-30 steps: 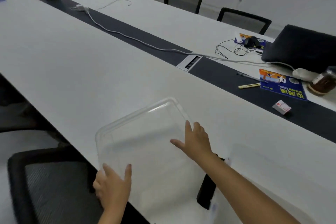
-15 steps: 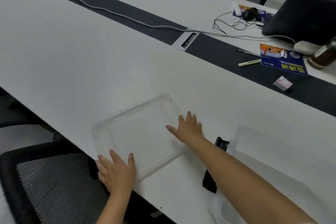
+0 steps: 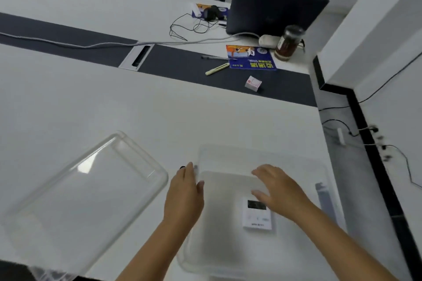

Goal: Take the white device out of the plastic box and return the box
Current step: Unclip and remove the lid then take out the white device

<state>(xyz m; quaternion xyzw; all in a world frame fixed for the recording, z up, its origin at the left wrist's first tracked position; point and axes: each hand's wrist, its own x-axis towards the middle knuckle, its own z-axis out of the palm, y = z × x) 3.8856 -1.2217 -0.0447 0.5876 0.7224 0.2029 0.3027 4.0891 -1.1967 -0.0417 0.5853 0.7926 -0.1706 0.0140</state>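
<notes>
A translucent plastic box (image 3: 228, 155) stands open on the white table in front of me. On its floor lies the white device (image 3: 258, 218), flat, with a small dark screen. My left hand (image 3: 185, 196) rests against the box's left wall, fingers together, holding it. My right hand (image 3: 278, 189) is inside the box with fingers spread, just above and right of the device, holding nothing. The clear lid (image 3: 86, 189) lies flat on the table to the left of the box.
Across the dark centre strip (image 3: 182, 61) lie a small white carton (image 3: 253, 83), a yellow pen (image 3: 217, 69), a blue booklet (image 3: 251, 57), a brown jar (image 3: 288, 42) and a dark laptop (image 3: 274, 10). A grey cable (image 3: 68, 43) runs along the strip. The table ends at right.
Both hands have left the lid, which now lies flat on the table, and moved right to the box. My view has swung right and down onto the box.
</notes>
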